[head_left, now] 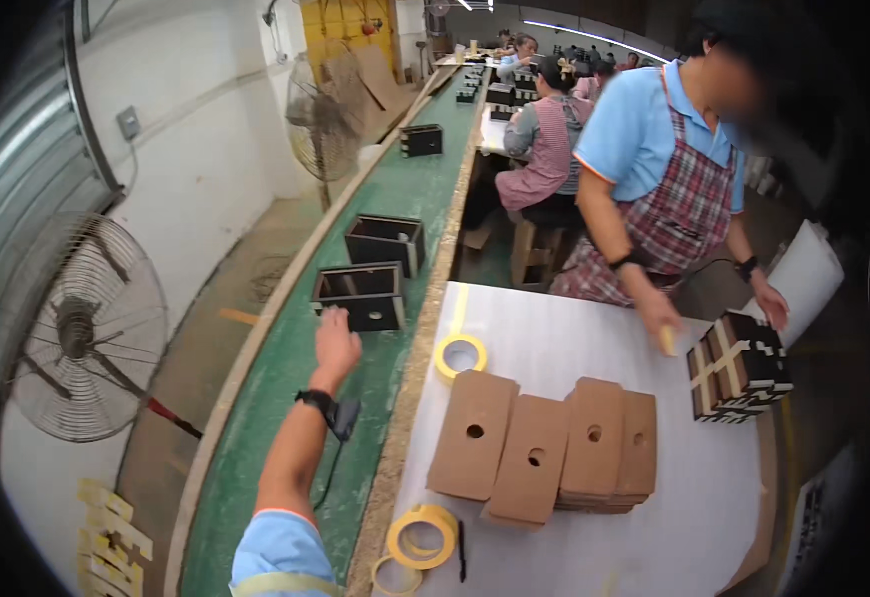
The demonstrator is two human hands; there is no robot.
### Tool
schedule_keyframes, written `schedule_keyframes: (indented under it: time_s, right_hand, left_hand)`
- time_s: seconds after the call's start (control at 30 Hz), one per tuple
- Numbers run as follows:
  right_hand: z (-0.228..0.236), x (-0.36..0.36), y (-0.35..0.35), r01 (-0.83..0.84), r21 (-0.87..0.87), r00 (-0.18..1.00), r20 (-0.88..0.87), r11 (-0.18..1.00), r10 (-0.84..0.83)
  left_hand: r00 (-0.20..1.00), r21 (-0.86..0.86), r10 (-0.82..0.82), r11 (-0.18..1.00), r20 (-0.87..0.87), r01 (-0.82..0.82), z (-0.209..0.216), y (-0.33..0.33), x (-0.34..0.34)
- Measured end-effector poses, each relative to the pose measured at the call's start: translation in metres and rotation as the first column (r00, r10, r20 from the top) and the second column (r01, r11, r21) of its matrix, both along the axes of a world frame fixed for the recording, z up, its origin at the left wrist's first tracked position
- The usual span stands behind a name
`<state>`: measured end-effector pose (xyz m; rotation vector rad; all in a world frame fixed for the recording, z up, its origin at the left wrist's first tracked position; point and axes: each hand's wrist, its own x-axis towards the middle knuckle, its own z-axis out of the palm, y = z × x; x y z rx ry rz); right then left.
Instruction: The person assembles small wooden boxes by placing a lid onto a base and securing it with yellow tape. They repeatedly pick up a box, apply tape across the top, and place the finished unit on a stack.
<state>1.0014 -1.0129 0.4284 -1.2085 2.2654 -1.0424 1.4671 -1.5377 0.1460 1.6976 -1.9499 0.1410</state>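
The left hand [337,343] has its fingers at the near left corner of a black box [358,287]; how firmly they close on it I cannot tell. The right hand is out of view, so whether the hands are together or apart cannot be told either. A dark watch [321,401] circles the left wrist, with a small dark block [343,420] and its cord just right of it.

The box is rectangular, thin-walled and open on top; its near face bears a pale oval, either a hole or a label. It rests on a scuffed green belt [291,468], edged on the right by a rough, flaky board. A similar second box [385,244] stands just beyond, and a third box [421,140] farther off.

Right of the belt, a table [694,497] under smooth white sheeting bears piled brown cards [473,458], matte rectangles with round holes. A glossy yellow tape roll [460,340] lies at their far left; more rolls [447,527] and a black pen [462,552] lie nearer. On the far right, a co-worker [634,149] in a blue shirt and plaid apron touches a black bundle [739,368] crossed by cream bands. A pale mark on the apron is too small to read.

On the left stand a round wire fan [75,328], a ribbed metal shutter [42,179] and a plain white wall [186,119].
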Motion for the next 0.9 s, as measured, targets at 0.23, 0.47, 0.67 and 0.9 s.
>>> schedule_keyframes:
  time_s: [0.23,0.47,0.67,0.9]
  right_hand:
    - [0.07,0.028,0.001,0.12,-0.083,0.99,-0.057,0.989,-0.125]
    - [0.033,0.015,0.021,0.13,-0.085,0.99,0.072,0.988,-0.124]
    - [-0.206,-0.038,0.121,-0.217,0.432,0.954,-0.095,0.875,0.283]
    - [-0.322,-0.032,0.155,-0.202,0.354,0.902,-0.297,0.913,0.314]
  left_hand:
    - [0.967,0.019,-0.027,1.0,0.254,0.023,-0.014,-0.072,0.0]
    - [0.95,-0.134,-0.167,0.969,0.263,0.208,-0.015,-0.031,0.027]
    - [0.985,-0.026,-0.171,0.985,0.029,0.171,0.015,0.112,0.063]
    - [0.94,0.044,-0.22,0.97,-0.262,0.239,0.149,0.351,0.015]
